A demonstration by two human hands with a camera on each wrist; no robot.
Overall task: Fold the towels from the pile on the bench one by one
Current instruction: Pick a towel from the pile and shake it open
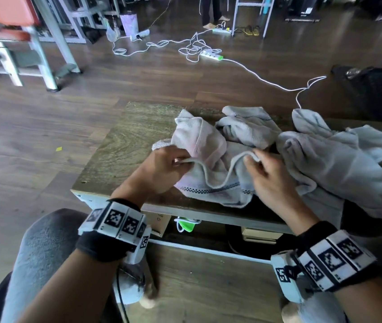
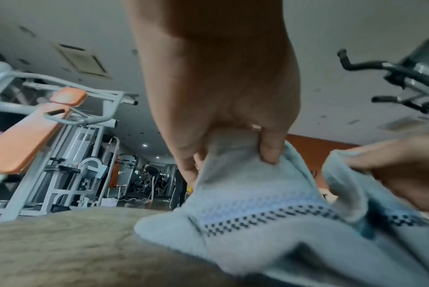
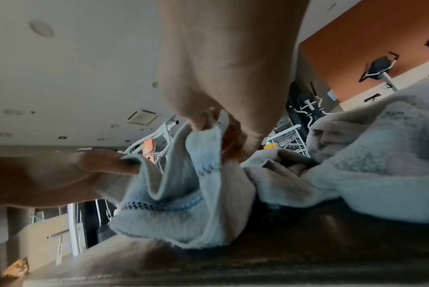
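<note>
You sit at a worn wooden tabletop [image 1: 124,141] on a dark plank floor [image 1: 45,127]; beyond it white cables [image 1: 162,44] trail to a power strip [image 1: 211,54], and gym machines with orange pads [image 1: 12,10] stand at the back left; someone's legs [image 1: 211,10] show at the far edge; a black bag [image 1: 381,89] lies at the right.

The pile of towels [image 1: 339,159] is heaped on the right half of the tabletop, pale grey and crumpled, one part hanging over the near edge; another crumpled towel [image 1: 249,127] lies behind, touching it.

Your left hand [image 1: 162,169] pinches the hem of the checker-banded towel [image 1: 213,183] between thumb and curled fingers [image 2: 270,147]; your right hand [image 1: 269,176] pinches the same hem further right, fingers [image 3: 203,118] clenched on the cloth; the hem sags in a loop between both hands. This towel lies at the near middle of the tabletop, its lower part resting on the wood, its far side bunched up pinkish, possibly a second towel, the view is unclear there.
</note>
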